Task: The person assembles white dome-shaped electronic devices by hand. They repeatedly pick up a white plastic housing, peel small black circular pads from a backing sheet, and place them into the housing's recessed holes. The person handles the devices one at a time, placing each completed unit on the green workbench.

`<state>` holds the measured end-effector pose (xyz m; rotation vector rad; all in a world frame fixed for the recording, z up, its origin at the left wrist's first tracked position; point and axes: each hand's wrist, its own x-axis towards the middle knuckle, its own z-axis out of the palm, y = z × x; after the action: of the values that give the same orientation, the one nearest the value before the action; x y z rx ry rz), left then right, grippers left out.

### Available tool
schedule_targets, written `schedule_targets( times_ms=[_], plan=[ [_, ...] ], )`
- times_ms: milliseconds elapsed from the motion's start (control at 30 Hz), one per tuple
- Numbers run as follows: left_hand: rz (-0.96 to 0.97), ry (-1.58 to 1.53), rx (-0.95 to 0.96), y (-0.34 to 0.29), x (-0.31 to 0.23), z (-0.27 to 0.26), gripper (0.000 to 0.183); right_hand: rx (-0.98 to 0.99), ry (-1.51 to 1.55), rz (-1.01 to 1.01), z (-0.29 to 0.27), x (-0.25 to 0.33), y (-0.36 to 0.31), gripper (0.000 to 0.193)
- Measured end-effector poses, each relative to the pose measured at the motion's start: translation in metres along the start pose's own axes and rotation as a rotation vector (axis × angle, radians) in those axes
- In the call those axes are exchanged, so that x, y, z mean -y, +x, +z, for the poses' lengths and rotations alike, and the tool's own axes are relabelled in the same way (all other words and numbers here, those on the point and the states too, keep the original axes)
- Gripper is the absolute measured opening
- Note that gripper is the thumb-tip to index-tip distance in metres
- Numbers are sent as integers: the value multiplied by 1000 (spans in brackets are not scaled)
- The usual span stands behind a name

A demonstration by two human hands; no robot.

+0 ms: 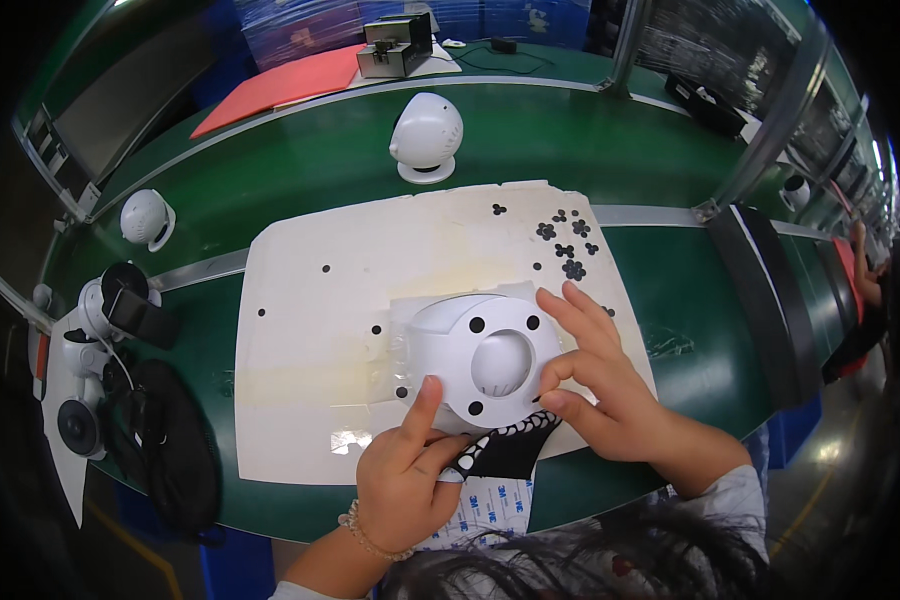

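A white rounded camera housing (pixel 438 352) lies on the cardboard with its ring-shaped base (pixel 516 398) turned up. Three black round pads show on that ring, one of them the upper left pad (pixel 477 325). My right hand (pixel 605 385) is at the ring's lower right, thumb and index finger pinched on a small dark pad (pixel 538 399) at the rim, other fingers raised. Between the fingers of my left hand (pixel 405 480) is a black die-cut pad sheet (pixel 510 450) with white round gaps. Its index finger points up against the housing's side.
Loose black pads (pixel 573 270) are scattered on the cardboard sheet (pixel 300 390). One white camera (pixel 426 135) stands behind it, another white camera (pixel 146 218) at far left. More devices and a black bag (pixel 175 440) lie left. A black trough (pixel 765 300) borders the right.
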<state>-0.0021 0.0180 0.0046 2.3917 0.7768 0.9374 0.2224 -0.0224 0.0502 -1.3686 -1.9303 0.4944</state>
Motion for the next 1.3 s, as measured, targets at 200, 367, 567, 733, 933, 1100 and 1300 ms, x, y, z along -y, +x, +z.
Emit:
schedule_targets(
  times_ms=[200,367,567,733,933,1100,1300],
  plan=[
    [-36,5,42,-1,0,-2,23,12,-22,-2,4,0,0,5],
    [-36,-6,10,-1,-1,-1,21,2,-40,-12,7,0,-1,5],
    [-64,-1,-1,-1,-4,2,20,-64,-190,-58,9,0,-5,9],
    [-88,-10,4,0,-5,1,20,-205,-631,-303,15,-3,-21,24],
    [-102,-63,15,2,-7,1,22,-221,329,199,22,-8,-7,46],
    [-61,-201,-51,-6,4,7,22,5,922,429,20,-20,0,47],
    [-523,-669,50,-5,2,-20,22,-278,961,329,-35,-59,44,42]
  ],
)
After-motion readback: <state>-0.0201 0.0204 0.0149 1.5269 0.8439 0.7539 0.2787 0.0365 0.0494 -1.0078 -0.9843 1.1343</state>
